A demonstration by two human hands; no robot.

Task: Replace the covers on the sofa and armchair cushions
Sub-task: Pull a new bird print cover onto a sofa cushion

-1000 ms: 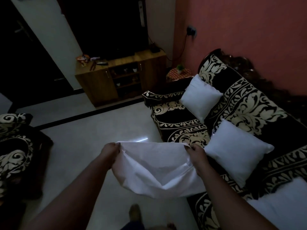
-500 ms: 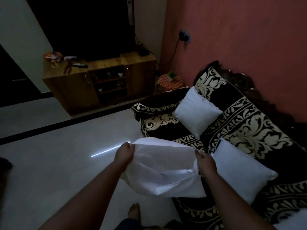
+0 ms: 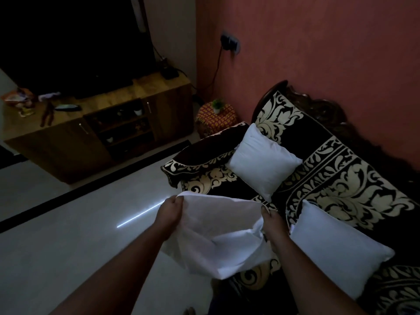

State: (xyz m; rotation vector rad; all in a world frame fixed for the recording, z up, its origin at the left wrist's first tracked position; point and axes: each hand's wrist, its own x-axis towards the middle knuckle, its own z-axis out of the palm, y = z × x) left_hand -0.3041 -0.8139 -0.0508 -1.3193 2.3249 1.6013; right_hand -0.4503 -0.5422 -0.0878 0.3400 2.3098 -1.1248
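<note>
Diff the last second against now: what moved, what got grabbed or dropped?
The view swung right, toward the sofa; the armchair at the left edge dropped out of sight. The hands drew closer together, so the white cover went from stretched wide to bunched and sagging. Nothing grabbed or dropped: left hand and right hand still grip its top edge. Both white cushions lie on the sofa as before.
</note>
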